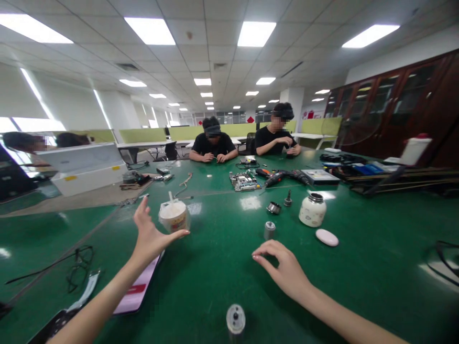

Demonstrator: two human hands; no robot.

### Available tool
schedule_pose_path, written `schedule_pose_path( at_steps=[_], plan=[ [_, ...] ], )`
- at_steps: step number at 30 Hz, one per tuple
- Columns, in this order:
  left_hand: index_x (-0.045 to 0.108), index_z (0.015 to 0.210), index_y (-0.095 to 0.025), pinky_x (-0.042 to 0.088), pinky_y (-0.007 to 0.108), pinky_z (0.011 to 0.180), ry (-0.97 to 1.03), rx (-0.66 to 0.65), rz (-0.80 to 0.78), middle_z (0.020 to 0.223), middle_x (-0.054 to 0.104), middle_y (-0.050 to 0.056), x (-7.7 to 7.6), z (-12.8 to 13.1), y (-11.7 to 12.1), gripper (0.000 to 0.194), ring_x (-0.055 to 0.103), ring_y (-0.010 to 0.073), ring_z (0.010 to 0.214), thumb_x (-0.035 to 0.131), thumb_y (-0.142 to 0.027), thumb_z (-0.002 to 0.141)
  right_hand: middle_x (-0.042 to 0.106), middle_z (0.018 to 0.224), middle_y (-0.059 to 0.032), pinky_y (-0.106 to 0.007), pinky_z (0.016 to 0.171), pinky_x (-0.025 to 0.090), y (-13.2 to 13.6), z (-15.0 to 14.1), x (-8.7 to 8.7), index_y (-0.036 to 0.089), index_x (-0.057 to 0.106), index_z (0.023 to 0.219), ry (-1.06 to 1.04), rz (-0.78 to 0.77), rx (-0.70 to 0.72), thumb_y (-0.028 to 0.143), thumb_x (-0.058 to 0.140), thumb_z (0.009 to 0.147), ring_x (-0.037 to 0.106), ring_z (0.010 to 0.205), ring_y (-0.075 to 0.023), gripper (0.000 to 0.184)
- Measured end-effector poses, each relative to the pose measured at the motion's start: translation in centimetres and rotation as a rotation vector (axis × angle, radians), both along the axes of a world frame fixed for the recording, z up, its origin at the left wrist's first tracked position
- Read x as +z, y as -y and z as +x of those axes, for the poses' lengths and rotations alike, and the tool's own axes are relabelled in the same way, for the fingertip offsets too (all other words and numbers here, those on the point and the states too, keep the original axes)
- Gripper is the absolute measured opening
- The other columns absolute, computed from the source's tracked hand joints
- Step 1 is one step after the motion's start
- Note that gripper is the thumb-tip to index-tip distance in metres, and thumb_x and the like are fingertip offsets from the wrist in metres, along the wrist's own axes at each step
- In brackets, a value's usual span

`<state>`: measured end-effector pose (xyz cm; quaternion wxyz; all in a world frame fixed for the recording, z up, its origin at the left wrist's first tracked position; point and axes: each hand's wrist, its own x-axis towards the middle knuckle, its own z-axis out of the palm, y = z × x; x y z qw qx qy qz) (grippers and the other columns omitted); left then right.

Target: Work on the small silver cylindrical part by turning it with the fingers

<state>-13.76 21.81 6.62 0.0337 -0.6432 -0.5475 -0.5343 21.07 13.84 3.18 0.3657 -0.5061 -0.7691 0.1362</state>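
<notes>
My left hand (152, 234) is raised over the left part of the table, thumb and fingers spread wide, holding nothing. Just beyond it stands a paper cup (174, 215) in clear plastic wrap; whether they touch, I cannot tell. Fingertips drawn together in a loose pinch, my right hand (281, 265) hovers right of centre with nothing visible between them. A small silver cylinder (269, 231) stands close beyond it. Nearer me, at the bottom edge, is another upright metal cylinder (235, 321) with a round, holed top.
A white jar (312, 210), its pale oval lid (327, 237), a metal ring part (273, 208) and a small geared piece (288, 198) lie to the right. Beyond are a circuit board (244, 181) and power drills (274, 179). Glasses (81, 267) lie left. Two people sit opposite.
</notes>
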Motion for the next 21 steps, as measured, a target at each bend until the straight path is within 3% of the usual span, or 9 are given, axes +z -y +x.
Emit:
schedule_pose_path(
  at_steps=[3, 6, 9, 12, 15, 21],
  plan=[
    [0.029, 0.145, -0.017, 0.044, 0.053, 0.105, 0.001, 0.027, 0.219, 0.145, 0.034, 0.017, 0.0, 2.8, 5.1, 0.099, 0.042, 0.0381, 0.132, 0.085, -0.042, 0.067, 0.073, 0.091, 0.0009, -0.03, 0.084, 0.046, 2.7, -1.9, 1.8, 0.025, 0.073, 0.089, -0.131, -0.031, 0.261, 0.027, 0.068, 0.091, 0.066, 0.089, -0.0169, 0.005],
    [0.039, 0.131, -0.024, 0.05, 0.05, 0.095, 0.032, -0.082, 0.176, 0.132, 0.044, 0.012, -0.9, 6.2, 9.8, 0.062, 0.05, 0.033, 0.122, 0.073, -0.031, 0.08, 0.075, 0.088, 0.0021, -0.028, 0.082, 0.045, 4.8, -3.3, 2.6, 0.024, 0.073, 0.088, -0.118, -0.04, 0.396, 0.024, 0.072, 0.088, 0.066, 0.087, -0.0154, 0.001],
    [0.039, 0.124, -0.024, 0.049, 0.046, 0.095, 0.027, -0.218, 0.099, 0.127, 0.047, 0.011, -2.6, 9.0, 13.1, 0.048, 0.051, 0.0295, 0.12, 0.065, -0.02, 0.084, 0.075, 0.088, 0.0022, -0.027, 0.081, 0.044, 5.6, -3.9, 2.4, 0.023, 0.073, 0.087, -0.064, -0.058, 0.428, 0.021, 0.073, 0.086, 0.067, 0.087, -0.0146, 0.002],
    [0.04, 0.124, -0.023, 0.052, 0.037, 0.088, 0.008, -0.334, 0.017, 0.125, 0.05, 0.012, -4.5, 10.7, 14.6, 0.045, 0.053, 0.0268, 0.118, 0.059, -0.012, 0.084, 0.075, 0.089, 0.0026, -0.026, 0.079, 0.043, 5.6, -4.0, 1.8, 0.023, 0.072, 0.085, -0.003, -0.048, 0.433, 0.022, 0.074, 0.086, 0.067, 0.086, -0.0146, 0.002],
    [0.044, 0.122, -0.023, 0.052, 0.034, 0.083, 0.084, -0.369, -0.017, 0.122, 0.054, 0.011, -6.0, 11.4, 15.0, 0.04, 0.056, 0.0252, 0.112, 0.054, -0.01, 0.085, 0.076, 0.089, 0.0023, -0.026, 0.078, 0.043, 5.6, -3.9, 1.5, 0.022, 0.071, 0.086, 0.006, -0.001, 0.435, 0.022, 0.072, 0.088, 0.068, 0.085, -0.0148, 0.001],
    [0.048, 0.117, -0.024, 0.05, 0.034, 0.078, 0.172, -0.439, -0.082, 0.114, 0.059, 0.01, -7.5, 11.7, 15.3, 0.034, 0.058, 0.0248, 0.105, 0.048, -0.01, 0.087, 0.076, 0.087, 0.0008, -0.028, 0.076, 0.044, 5.6, -3.9, 1.8, 0.022, 0.071, 0.087, 0.013, 0.009, 0.403, 0.025, 0.067, 0.091, 0.068, 0.082, -0.0164, 0.006]
  ],
)
